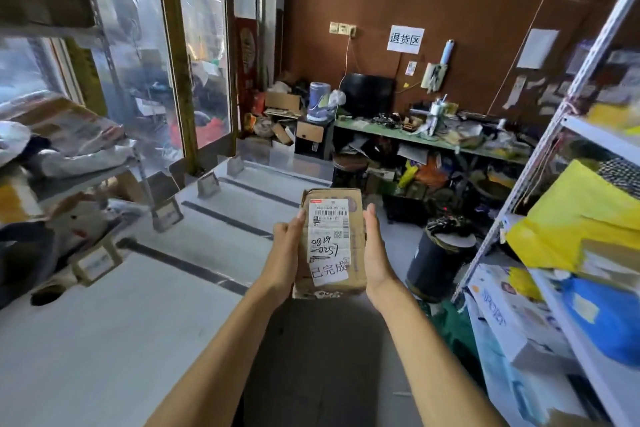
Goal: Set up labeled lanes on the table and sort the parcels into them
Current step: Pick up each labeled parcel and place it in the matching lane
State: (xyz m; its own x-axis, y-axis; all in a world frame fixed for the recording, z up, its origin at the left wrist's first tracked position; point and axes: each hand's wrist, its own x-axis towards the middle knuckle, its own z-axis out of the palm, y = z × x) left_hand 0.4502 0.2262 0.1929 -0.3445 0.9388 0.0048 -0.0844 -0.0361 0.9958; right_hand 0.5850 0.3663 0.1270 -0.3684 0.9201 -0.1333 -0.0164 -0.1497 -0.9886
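Observation:
I hold a small brown cardboard parcel [332, 243] in front of me, its white shipping label with handwriting facing up. My left hand [285, 253] presses its left side and my right hand [375, 250] its right side. The parcel hangs above the right edge of the long white table [173, 288]. Dark tape strips [183, 265] cross the table and split it into lanes. Small upright label cards [95, 262] stand along the table's left edge, one per lane; their text is too blurred to read.
A metal shelf with bagged parcels [65, 146] stands left of the table. On the right a white rack [585, 253] holds yellow and blue parcels. A dark bin [438, 263] sits on the floor ahead. A cluttered green bench [433, 139] lines the brown back wall.

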